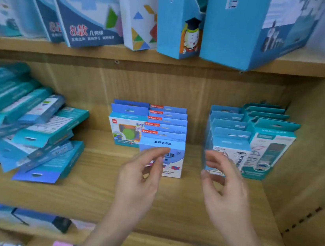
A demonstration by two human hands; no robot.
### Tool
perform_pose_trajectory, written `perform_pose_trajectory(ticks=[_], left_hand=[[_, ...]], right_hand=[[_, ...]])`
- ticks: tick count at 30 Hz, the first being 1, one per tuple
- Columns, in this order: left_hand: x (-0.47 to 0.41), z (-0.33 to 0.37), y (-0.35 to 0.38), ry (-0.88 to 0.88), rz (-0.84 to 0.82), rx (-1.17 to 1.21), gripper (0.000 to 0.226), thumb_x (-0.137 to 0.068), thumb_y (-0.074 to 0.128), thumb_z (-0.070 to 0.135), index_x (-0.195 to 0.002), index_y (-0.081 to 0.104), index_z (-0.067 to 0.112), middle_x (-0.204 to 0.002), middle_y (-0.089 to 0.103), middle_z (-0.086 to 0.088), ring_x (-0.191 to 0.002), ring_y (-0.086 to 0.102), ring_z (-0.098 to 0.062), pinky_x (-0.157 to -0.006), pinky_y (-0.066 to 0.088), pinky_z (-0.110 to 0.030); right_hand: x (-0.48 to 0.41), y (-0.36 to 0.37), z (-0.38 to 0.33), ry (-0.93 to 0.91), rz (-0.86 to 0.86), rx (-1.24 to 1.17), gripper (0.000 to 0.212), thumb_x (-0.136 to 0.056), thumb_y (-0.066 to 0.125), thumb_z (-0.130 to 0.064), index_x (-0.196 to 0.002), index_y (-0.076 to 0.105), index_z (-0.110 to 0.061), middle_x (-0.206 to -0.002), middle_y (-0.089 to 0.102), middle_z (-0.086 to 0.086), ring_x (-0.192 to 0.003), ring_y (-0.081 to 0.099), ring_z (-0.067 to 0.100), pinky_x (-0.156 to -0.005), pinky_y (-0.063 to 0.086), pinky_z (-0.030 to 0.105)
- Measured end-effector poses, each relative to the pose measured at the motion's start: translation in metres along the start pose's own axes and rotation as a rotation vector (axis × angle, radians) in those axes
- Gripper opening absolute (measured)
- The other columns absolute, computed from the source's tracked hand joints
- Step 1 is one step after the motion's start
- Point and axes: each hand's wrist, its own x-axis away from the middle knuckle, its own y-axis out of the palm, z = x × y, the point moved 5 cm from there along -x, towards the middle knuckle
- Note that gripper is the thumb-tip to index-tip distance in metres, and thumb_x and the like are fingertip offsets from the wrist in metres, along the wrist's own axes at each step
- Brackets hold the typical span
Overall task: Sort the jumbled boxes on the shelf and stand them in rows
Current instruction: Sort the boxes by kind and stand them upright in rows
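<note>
Sorting boxes on a shelf

Shows wooden shelf [90,192]; jumbled boxes [33,126] heaped left, rows [168,121] standing centre and right. Reads "面积学习器" on front box [177,145]. Finds left hand [140,173] and right hand [225,185] loosely curled, holding nothing.

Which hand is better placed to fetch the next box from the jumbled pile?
Probably left: the left hand, empty, is nearer the jumbled pile; the right hand hovers by the teal rows.
</note>
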Motion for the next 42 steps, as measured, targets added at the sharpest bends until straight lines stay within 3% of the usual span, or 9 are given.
perform_pose_trajectory(ticks=[12,19,23,25,30,35,37,40,42], left_hand=[[-0.019,-0.046,-0.184,0.169,0.129,-0.409,0.030,-0.078,0.054,0.005,-0.086,0.069,0.029,-0.085,0.068,0.019,-0.082,0.063,0.001,-0.076,0.050,-0.019],[-0.039,-0.093,-0.289,0.165,0.096,-0.660,0.026,-0.077,0.060,0.003,-0.094,0.069,0.020,-0.105,0.065,0.007,-0.100,0.052,-0.007,-0.086,0.035,-0.012],[-0.044,-0.121,-0.314,0.137,-0.050,-0.688,0.040,-0.076,0.070,0.001,-0.109,0.065,0.024,-0.119,0.061,0.005,-0.110,0.047,-0.009,-0.090,0.046,-0.029],[-0.047,-0.122,-0.322,0.185,-0.067,-0.709,0.044,-0.076,0.070,0.002,-0.114,0.063,0.023,-0.124,0.058,0.004,-0.114,0.047,-0.011,-0.093,0.046,-0.032],[-0.070,-0.085,-0.349,0.468,0.080,-0.745,0.043,-0.079,0.064,-0.001,-0.120,0.061,0.013,-0.132,0.051,-0.009,-0.119,0.047,-0.029,-0.101,0.038,-0.038],[-0.122,-0.095,-0.373,0.304,-0.183,-1.163,0.082,-0.074,0.072,0.030,-0.142,0.027,0.039,-0.154,0.020,-0.001,-0.141,0.018,-0.029,-0.105,0.029,-0.060],[-0.132,-0.112,-0.379,0.231,-0.276,-1.228,0.089,-0.075,0.070,0.028,-0.143,0.015,0.045,-0.156,0.009,0.002,-0.143,0.011,-0.029,-0.098,0.039,-0.058],[-0.145,-0.120,-0.394,0.300,-0.264,-1.164,0.084,-0.068,0.071,0.003,-0.135,0.036,0.041,-0.147,0.036,-0.004,-0.133,0.036,-0.032,-0.074,0.057,-0.048],[-0.154,-0.117,-0.406,0.329,-0.224,-1.113,0.074,-0.069,0.076,0.007,-0.127,0.043,0.040,-0.139,0.048,-0.003,-0.122,0.050,-0.030,-0.073,0.057,-0.044]], right_hand=[[0.017,0.146,-0.082,-0.036,-0.260,-0.152,0.036,-0.086,0.063,-0.006,-0.100,0.064,-0.039,-0.100,0.065,-0.025,-0.095,0.061,-0.002,-0.075,0.044,0.006],[0.032,0.258,-0.116,0.032,-0.413,-0.124,0.047,-0.086,0.065,-0.012,-0.115,0.053,-0.046,-0.116,0.056,-0.024,-0.112,0.052,-0.003,-0.090,0.050,0.026],[0.035,0.310,-0.140,-0.151,-0.498,0.195,0.069,-0.085,0.062,-0.021,-0.144,0.030,-0.034,-0.149,0.032,-0.007,-0.138,0.027,0.013,-0.114,0.023,0.025],[0.030,0.331,-0.152,-0.213,-0.524,0.329,0.076,-0.087,0.059,-0.025,-0.148,0.016,-0.037,-0.158,0.011,-0.004,-0.144,0.008,0.017,-0.114,0.009,0.022],[0.016,0.356,-0.176,-0.222,-0.576,0.439,0.087,-0.090,0.057,-0.038,-0.144,-0.011,-0.049,-0.158,-0.011,-0.011,-0.145,-0.011,0.014,-0.116,0.021,0.043],[-0.002,0.363,-0.217,-0.294,-0.581,0.414,0.082,-0.090,0.052,-0.050,-0.140,-0.013,-0.054,-0.158,-0.009,-0.015,-0.145,-0.003,0.009,-0.108,0.023,0.047],[-0.008,0.377,-0.224,-0.351,-0.606,0.436,0.084,-0.091,0.053,-0.046,-0.141,-0.014,-0.053,-0.160,-0.001,-0.011,-0.146,0.007,0.014,-0.108,0.024,0.049],[-0.019,0.399,-0.221,-0.385,-0.628,0.466,0.087,-0.090,0.057,-0.037,-0.146,-0.009,-0.045,-0.157,0.019,-0.010,-0.137,0.032,0.021,-0.101,0.037,0.048],[-0.030,0.406,-0.212,-0.392,-0.589,0.492,0.079,-0.090,0.057,-0.030,-0.149,0.006,-0.040,-0.153,0.028,-0.012,-0.128,0.043,0.024,-0.094,0.044,0.044]])
